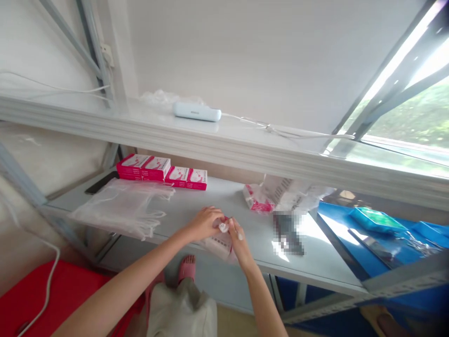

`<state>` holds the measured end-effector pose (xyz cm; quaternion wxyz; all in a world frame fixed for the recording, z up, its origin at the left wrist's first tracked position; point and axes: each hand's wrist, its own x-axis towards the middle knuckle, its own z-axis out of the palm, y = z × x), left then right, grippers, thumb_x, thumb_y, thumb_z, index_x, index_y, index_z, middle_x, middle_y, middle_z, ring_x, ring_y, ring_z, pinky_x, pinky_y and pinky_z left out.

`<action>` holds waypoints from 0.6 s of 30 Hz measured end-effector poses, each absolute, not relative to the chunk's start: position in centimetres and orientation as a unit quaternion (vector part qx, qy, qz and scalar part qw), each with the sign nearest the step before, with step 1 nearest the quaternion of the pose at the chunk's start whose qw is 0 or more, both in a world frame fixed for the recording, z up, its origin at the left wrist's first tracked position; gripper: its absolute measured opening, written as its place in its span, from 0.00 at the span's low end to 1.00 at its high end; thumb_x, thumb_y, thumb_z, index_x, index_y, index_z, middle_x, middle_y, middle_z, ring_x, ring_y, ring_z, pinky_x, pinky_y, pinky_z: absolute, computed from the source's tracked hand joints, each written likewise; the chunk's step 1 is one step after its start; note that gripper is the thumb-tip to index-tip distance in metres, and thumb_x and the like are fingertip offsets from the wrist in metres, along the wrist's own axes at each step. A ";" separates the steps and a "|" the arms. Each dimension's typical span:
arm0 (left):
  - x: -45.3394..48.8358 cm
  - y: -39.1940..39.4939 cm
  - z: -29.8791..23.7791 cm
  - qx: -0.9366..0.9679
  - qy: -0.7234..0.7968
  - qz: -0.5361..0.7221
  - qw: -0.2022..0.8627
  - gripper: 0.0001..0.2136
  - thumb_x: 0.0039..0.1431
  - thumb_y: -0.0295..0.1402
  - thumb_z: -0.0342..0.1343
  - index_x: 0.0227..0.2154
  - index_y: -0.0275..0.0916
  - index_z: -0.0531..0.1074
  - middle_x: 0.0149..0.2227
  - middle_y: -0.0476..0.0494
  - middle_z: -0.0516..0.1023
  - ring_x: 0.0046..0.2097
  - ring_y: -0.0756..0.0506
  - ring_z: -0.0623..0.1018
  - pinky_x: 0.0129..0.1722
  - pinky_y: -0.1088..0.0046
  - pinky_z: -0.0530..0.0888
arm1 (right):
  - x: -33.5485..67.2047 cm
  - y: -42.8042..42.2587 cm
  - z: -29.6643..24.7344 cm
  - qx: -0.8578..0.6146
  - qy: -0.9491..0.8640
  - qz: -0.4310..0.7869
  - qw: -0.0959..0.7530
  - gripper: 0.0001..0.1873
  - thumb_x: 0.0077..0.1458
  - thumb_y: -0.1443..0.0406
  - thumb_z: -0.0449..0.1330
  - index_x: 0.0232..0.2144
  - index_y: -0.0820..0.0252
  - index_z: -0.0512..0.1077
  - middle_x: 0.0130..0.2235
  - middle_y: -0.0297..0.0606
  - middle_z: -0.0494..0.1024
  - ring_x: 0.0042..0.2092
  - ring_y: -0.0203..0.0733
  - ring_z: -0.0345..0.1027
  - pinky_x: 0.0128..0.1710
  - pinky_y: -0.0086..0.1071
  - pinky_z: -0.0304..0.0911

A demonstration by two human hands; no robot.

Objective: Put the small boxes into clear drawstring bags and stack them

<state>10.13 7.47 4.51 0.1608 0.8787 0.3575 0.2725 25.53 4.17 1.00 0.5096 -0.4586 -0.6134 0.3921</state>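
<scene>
2 hands meet at the front edge of the lower shelf (315,262) of a metal rack. The left hand (205,223) and the right hand (239,241) both have their fingers closed in a pinch on the whitish top end of a small clear-wrapped packet (219,243). The packet's lower part lies on the shelf, which seems to steady it and leaves the fingertips free for fine work.

Farther back, pink boxes (161,172) sit in a neat row near the rear, apparently kept out of the way. Clear plastic bags (122,206) lie flat to the left, and torn pink-and-white wrapping (259,199) lies to the right. A blue sheet (336,229) carrying a green packet (377,220) adjoins the shelf.

The upper shelf (228,140) holds a white device (197,111) with a cable (280,131). A bright window (414,117) lights the white-walled room.
</scene>
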 end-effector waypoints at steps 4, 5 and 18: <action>10.3 7.7 4.1 0.792 0.386 0.311 0.356 0.03 0.48 0.28 0.54 0.22 0.37 0.68 0.26 0.49 0.71 0.34 0.47 0.70 0.37 0.71 0.66 | 25.9 3.5 1.7 -0.412 -0.689 0.356 0.478 0.27 0.62 0.45 0.41 0.26 0.57 0.66 0.31 0.37 0.69 0.36 0.40 0.62 0.41 0.34 0.59; 10.3 7.7 4.0 0.755 0.377 0.308 0.439 0.03 0.46 0.29 0.54 0.21 0.37 0.66 0.24 0.50 0.68 0.31 0.48 0.68 0.34 0.73 0.65 | 26.1 3.4 2.1 -0.399 -0.706 0.361 0.460 0.27 0.62 0.46 0.40 0.27 0.57 0.67 0.32 0.37 0.69 0.36 0.40 0.63 0.41 0.34 0.59; 10.2 7.5 3.1 0.552 0.318 0.354 0.685 0.09 0.35 0.28 0.56 0.25 0.38 0.65 0.26 0.53 0.66 0.28 0.52 0.65 0.28 0.78 0.62 | 28.5 3.9 4.9 -0.395 -0.831 0.189 0.344 0.13 0.61 0.65 0.54 0.32 0.53 0.79 0.33 0.34 0.80 0.37 0.37 0.70 0.41 0.28 0.61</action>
